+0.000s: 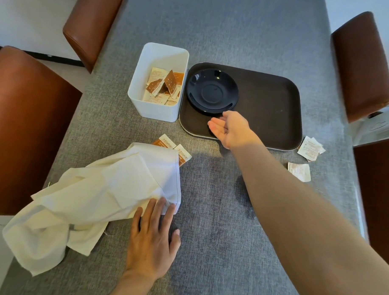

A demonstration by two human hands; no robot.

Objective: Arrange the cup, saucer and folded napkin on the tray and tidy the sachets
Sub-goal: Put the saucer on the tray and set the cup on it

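A dark saucer (212, 90) sits upright at the far left of the dark tray (274, 106). The cream napkin (94, 196) lies rumpled, near left, over two brown sachets (180, 150). More sachets (163, 86) fill the white box (146, 106) — white ones (308, 155) lie right of the tray.

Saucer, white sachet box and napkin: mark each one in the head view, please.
saucer (212, 91): head view, on its central well.
white sachet box (155, 108): head view, on its near outer wall.
napkin (113, 184): head view, on the middle of the cloth.
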